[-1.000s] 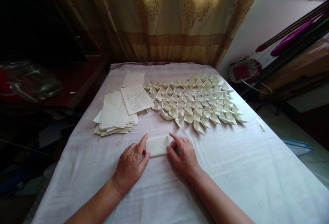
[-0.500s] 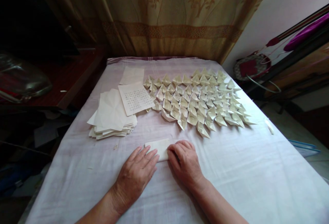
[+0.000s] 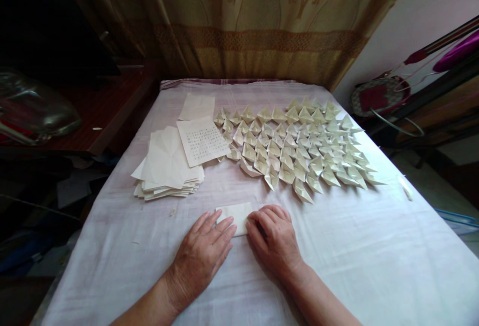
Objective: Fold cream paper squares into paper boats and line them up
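A small folded sheet of paper [image 3: 236, 216] lies on the cloth-covered table in front of me. My left hand [image 3: 204, 246] rests flat on its left end with the fingers stretched out. At the right end, my right hand [image 3: 275, 236] has its fingers curled together, with thumb and forefinger gripping the edge of the paper. Beyond my hands, several rows of folded paper boats [image 3: 294, 149] cover the far right part of the table. To the left is a stack of loose paper sheets [image 3: 166, 166].
A sheet with handwriting [image 3: 204, 140] overlaps the stack, and another blank sheet [image 3: 197, 106] lies behind it. A white scrap [image 3: 405, 188] is near the right table edge. A gold curtain [image 3: 239, 17] hangs behind; a patterned bag [image 3: 379, 96] is beyond the right side.
The whole view has shifted slightly, so the table things appear a little farther right. Both hands stay on the folded paper in nearly the same pose.
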`<state>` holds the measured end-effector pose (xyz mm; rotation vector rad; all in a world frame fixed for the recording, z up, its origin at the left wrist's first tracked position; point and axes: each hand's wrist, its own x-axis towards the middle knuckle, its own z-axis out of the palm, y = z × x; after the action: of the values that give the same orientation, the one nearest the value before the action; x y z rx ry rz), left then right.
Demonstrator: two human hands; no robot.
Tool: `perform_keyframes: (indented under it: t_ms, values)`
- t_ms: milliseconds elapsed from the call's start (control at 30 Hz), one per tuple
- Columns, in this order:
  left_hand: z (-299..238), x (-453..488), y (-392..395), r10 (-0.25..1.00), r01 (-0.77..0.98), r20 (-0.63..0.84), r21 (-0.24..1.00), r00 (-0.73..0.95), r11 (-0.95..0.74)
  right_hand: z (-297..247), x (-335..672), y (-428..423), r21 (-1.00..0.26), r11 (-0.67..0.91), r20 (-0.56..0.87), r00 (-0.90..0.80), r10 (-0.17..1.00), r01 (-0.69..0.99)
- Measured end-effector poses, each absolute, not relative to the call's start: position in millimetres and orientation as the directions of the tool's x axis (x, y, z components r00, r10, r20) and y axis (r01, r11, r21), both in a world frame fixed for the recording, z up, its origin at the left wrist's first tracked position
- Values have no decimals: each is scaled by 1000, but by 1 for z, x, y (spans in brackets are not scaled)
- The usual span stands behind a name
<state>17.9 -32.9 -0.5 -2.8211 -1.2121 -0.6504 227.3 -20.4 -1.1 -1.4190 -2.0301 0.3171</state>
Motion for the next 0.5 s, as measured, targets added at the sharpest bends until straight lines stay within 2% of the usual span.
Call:
perform_keyframes:
  t_ms: [500]
  values:
    - [0,17,-33,714,693,353,209,604,-690,-1,227,-21,-512,393,370,-216,903,763]
